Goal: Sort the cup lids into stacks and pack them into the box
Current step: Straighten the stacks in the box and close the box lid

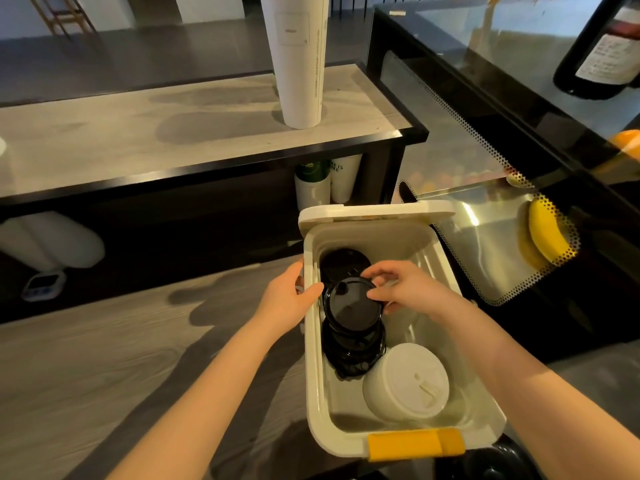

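A white plastic box [317, 393] with a yellow latch stands open on the wooden counter. Inside it leans a stack of black cup lids [353, 323]. My right hand [405, 289] pinches the right rim of the top black lid. My left hand [291, 299] rests over the box's left wall, its fingers touching the stack's left rim. Another black lid stack [343, 263] lies behind, at the box's far left. A stack of white lids [407, 382] sits tilted in the near right part of the box.
The box's white cover [377, 211] stands raised at the far side. A tall sleeve of white paper cups [299, 64] stands on the raised shelf. A glass display case with bananas [543, 233] is at the right. A small timer [43, 285] sits at the left.
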Available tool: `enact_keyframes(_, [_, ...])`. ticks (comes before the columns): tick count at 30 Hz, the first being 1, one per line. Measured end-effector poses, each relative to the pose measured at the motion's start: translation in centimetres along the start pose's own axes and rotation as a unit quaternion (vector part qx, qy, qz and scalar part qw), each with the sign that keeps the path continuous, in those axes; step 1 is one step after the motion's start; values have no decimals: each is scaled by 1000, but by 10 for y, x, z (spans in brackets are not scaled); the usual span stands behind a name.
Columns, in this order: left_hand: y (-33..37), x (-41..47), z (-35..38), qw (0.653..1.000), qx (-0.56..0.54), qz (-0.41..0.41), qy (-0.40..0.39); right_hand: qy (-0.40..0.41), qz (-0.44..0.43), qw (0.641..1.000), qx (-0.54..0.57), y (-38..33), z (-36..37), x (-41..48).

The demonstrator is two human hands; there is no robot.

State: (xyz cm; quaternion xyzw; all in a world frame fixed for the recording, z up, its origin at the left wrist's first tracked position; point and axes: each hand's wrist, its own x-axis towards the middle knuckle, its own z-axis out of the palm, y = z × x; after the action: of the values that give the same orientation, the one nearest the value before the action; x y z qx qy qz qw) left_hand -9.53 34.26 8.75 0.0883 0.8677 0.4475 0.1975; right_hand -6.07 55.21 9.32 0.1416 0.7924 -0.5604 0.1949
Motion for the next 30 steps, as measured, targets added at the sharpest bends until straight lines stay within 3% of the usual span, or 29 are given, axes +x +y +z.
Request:
enact_keyframes(3, [-1, 0, 0, 1000, 0, 0, -5, 38, -22, 997, 64, -6, -5, 5])
enact_keyframes(6, [-1, 1, 0, 1000, 6, 2, -5, 95, -12, 994, 60, -9, -4, 19])
enact_keyframes(12, [0, 1, -2, 1000, 19, 4, -9, 164, 2, 985, -48, -6, 6, 42])
enact_keyframes(17, [0, 3, -2, 1000, 26, 6, -9, 227, -29, 949, -218, -5, 8, 50])
enact_keyframes(23, [-2, 3, -3, 999, 33, 9, -7, 262, -93, 923, -266, 2, 11, 44])
enact_keyframes(25, [-3, 5, -3, 999, 38, 10, -5, 232, -130, 920, -288, 4, 10, 39])
enact_keyframes(27, [-4, 5, -2, 999, 43, 14, -2, 152, -160, 922, -318, 6, 11, 34])
enact_keyframes(30, [-3, 5, -2, 999, 48, 19, -2, 96, -152, 906, -383, 8, 20, 32])
